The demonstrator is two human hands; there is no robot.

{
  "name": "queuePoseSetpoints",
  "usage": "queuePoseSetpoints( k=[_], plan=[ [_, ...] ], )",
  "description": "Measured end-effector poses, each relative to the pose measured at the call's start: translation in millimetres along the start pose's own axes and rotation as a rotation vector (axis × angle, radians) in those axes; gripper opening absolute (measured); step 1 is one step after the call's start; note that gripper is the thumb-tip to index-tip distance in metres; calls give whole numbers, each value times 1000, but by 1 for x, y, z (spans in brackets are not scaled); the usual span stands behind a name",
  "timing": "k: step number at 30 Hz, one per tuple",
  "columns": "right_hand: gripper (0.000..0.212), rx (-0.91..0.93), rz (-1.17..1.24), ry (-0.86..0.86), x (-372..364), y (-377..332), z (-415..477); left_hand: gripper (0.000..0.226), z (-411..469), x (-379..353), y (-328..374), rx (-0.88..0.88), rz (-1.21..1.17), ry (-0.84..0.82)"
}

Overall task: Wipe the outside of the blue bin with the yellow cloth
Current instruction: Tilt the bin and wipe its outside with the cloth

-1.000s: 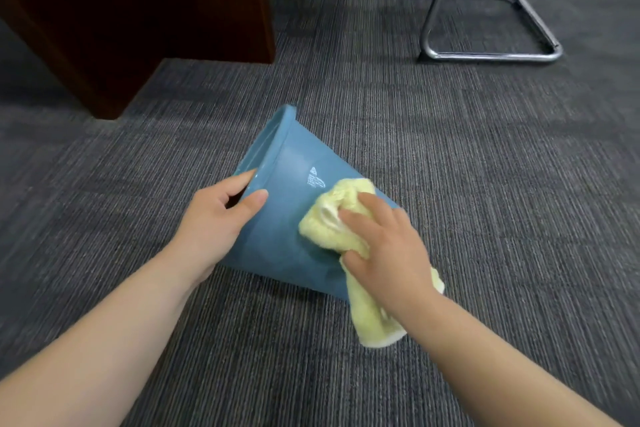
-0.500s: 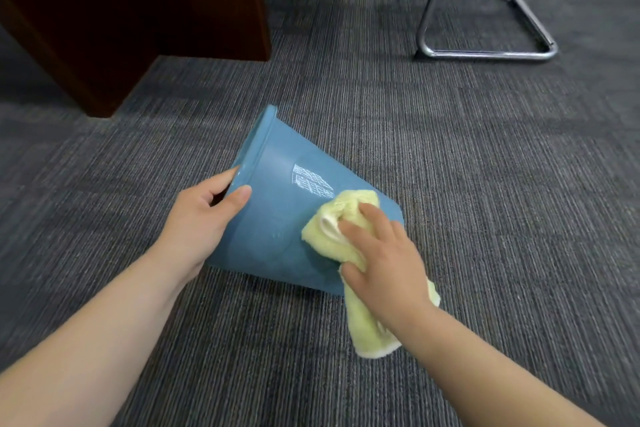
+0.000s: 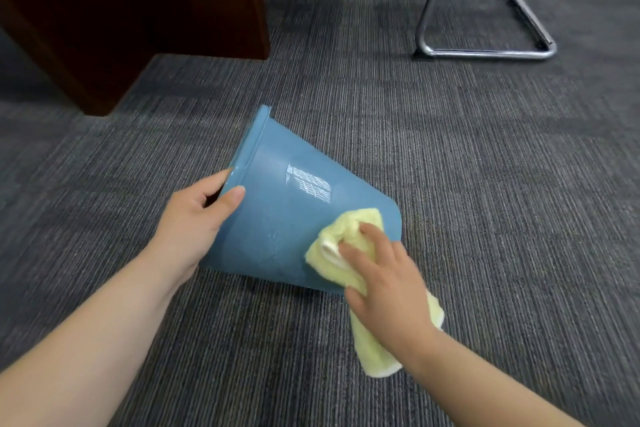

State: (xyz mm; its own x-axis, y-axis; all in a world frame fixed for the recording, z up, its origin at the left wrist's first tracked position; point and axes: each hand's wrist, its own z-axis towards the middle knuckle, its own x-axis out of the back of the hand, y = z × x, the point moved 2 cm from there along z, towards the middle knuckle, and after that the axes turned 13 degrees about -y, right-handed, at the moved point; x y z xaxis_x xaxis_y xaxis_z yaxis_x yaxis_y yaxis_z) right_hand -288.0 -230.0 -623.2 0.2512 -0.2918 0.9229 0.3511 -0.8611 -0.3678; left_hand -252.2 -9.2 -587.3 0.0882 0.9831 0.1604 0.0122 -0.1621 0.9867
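Grey ribbed carpet (image 3: 485,184) fills the view, with a dark wooden desk (image 3: 138,10) at the far left and a chrome chair frame (image 3: 485,54) at the far right. Both stand well apart from our work.

The blue bin (image 3: 277,218) lies tipped on the carpet between our arms. Its mouth points away to the left and its base is towards the right. Our left hand (image 3: 194,218) clamps the rim: the thumb lies on the outer wall and the fingers reach inside the mouth. We judge this the best place to hold, because the rolled rim (image 3: 249,146) is the stiffest part. The wall looks like thin, smooth plastic, so the bin is probably light and could roll or skid under pressure.

Our right hand (image 3: 384,281) holds the bunched yellow cloth (image 3: 360,218) and presses it onto the wall near the base. The fingers lie over the wad, and a loose tail trails beneath the palm. The cloth looks soft and limp, so it should follow the curve of the wall easily.

A small white printed label (image 3: 310,184) sits on the wall above the cloth. The underside against the carpet is hidden from us, so we judge the bin will need turning.
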Motion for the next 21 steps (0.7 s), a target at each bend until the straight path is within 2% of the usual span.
queuePoseSetpoints(
  k=[3,9,14,18,21],
  plan=[
    [59,15,-39,-13,-3,9,-1,36,-2,4,-2,7,2,17],
    [49,-272,51,20,-3,47,-7,31,-3,4,-1,9,-43,10],
    [54,-96,19,-4,-2,23,-5,34,-2,1,1,11,15,44],
    [49,-182,58,-6,-7,33,-2,34,1,-4,3,-27,131,156],
    [50,-238,46,26,-8,40,1,37,2,-9,3,-61,190,171]
  ],
)
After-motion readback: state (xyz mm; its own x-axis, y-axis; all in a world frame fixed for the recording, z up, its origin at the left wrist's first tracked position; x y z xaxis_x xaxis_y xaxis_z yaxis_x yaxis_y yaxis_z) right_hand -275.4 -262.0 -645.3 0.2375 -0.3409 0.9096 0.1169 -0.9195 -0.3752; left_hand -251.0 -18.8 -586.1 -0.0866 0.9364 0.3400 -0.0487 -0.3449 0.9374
